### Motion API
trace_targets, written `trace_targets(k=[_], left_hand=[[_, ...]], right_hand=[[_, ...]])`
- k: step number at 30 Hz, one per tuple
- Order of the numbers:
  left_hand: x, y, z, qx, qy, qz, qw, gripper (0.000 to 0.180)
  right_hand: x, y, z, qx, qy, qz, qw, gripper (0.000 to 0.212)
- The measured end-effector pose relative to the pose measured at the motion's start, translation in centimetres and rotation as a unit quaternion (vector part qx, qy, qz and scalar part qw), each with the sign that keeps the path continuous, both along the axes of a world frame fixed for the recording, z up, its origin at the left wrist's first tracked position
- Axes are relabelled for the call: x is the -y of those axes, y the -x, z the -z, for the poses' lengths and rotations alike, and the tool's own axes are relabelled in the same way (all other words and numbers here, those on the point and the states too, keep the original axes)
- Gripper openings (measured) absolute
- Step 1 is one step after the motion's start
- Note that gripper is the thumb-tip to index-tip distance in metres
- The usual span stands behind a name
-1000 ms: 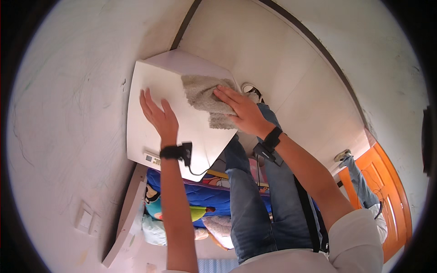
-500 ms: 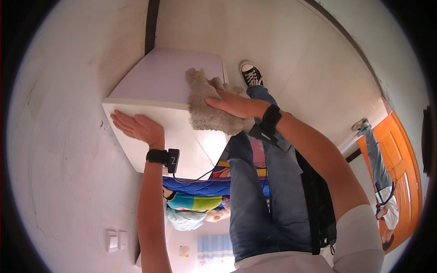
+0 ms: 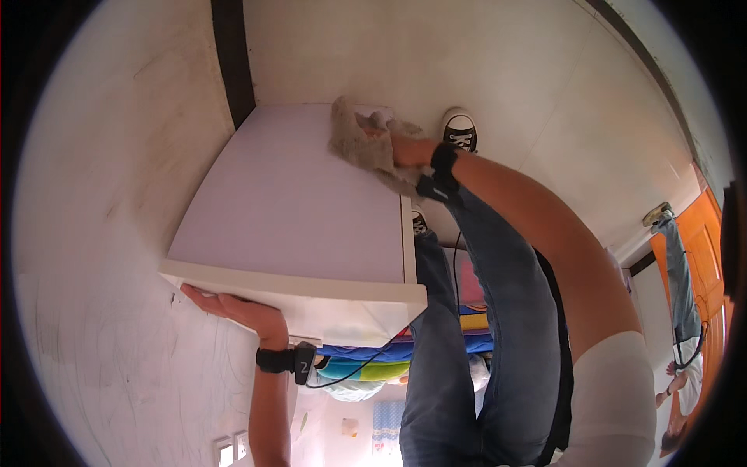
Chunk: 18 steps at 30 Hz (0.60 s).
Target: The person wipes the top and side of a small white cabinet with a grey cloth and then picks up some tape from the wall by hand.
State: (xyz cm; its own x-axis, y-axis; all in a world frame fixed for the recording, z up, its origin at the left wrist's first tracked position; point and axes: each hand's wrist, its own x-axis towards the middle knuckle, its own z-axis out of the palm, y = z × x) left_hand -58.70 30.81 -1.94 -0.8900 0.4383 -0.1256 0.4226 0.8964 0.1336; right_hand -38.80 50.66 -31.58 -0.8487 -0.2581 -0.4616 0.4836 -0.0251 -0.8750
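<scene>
My right hand [image 3: 411, 150] grips a fluffy grey-brown cloth [image 3: 352, 144], whose folds hide most of the fingers. The cloth lies against the far right part of a lilac panel [image 3: 288, 202] on a small white cabinet. Below that panel, my left hand [image 3: 245, 313] rests flat with its fingers stretched out on the cabinet's white top [image 3: 354, 313], close to its left edge. It holds nothing. Each wrist wears a black strap with a small box on it.
A scuffed pale wall [image 3: 101, 233] borders the cabinet on the left. My jeans-clad legs [image 3: 517, 342] and a black-and-white sneaker [image 3: 459, 131] are to its right. Colourful bedding [image 3: 362, 369] lies beyond. Another person [image 3: 685, 311] is by an orange door [image 3: 706, 241] at the far right.
The cloth in my right hand has moved from the cabinet's top edge to the far end of the lilac panel. My left hand stays on the top. The view has tilted, showing more panel.
</scene>
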Motion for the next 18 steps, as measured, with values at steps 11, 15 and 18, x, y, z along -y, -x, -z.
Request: trace_targets(k=[11, 15, 18], left_hand=[[-0.3, 0.0, -0.7, 0.026, -0.021, -0.045, 0.998, 0.066], [-0.4, -0.4, -0.3, 0.038, -0.056, -0.064, 0.996, 0.066], [0.6, -0.5, 0.0, 0.019, -0.028, -0.047, 0.998, 0.066]], right_hand=[[-1.8, -2.6, -14.5, 0.029, 0.116, 0.099, 0.988, 0.068], [-2.0, -3.2, -22.4, 0.025, 0.127, 0.096, 0.987, 0.08], [-1.6, -2.7, -19.2, 0.021, 0.126, 0.078, 0.989, 0.076]])
